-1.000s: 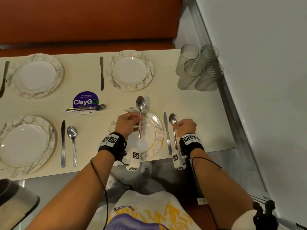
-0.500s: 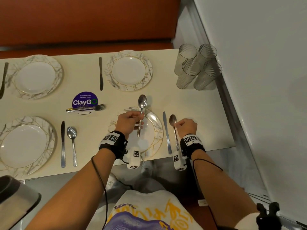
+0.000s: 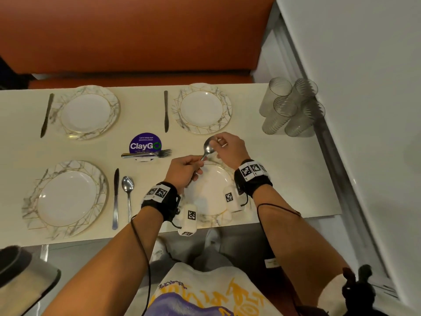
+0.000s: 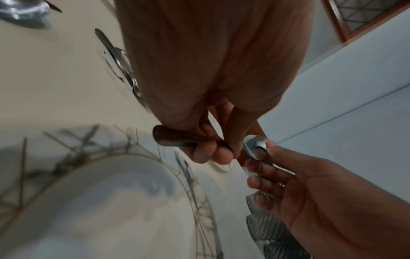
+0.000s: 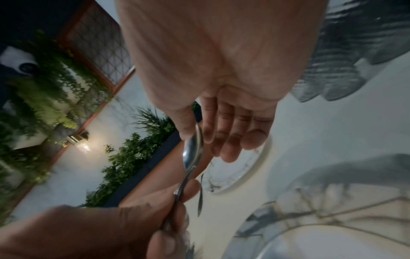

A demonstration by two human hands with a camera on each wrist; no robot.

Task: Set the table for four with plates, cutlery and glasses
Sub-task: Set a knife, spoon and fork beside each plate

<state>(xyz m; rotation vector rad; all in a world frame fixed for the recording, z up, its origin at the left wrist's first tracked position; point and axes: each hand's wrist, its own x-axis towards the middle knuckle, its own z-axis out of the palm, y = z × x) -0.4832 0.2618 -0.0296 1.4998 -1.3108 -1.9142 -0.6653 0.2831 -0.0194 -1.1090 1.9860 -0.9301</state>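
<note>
My left hand [image 3: 193, 166] grips the handle of a steel spoon [image 3: 208, 147] above the far rim of the near right plate [image 3: 211, 192]. My right hand [image 3: 218, 144] pinches the same spoon's bowl between thumb and fingers. The left wrist view shows the spoon [image 4: 255, 142] with the right thumb on its bowl; the right wrist view shows the spoon [image 5: 191, 154] edge-on. Three more marbled plates [image 3: 87, 111] [image 3: 202, 109] [image 3: 66, 197] lie on the table. My right wrist hides the cutlery to the right of the near right plate.
Knives [image 3: 46, 115] [image 3: 166, 110] [image 3: 116, 197] lie beside the other plates, and a spoon [image 3: 128, 185] lies by the near left one. Forks [image 3: 148, 153] rest on a purple sticker at mid-table. Several ribbed glasses [image 3: 289, 108] cluster at the far right by the wall.
My right hand let go of the spoon laid right of the near plate and moved left and forward to pinch the bowl of the spoon in my left hand.
</note>
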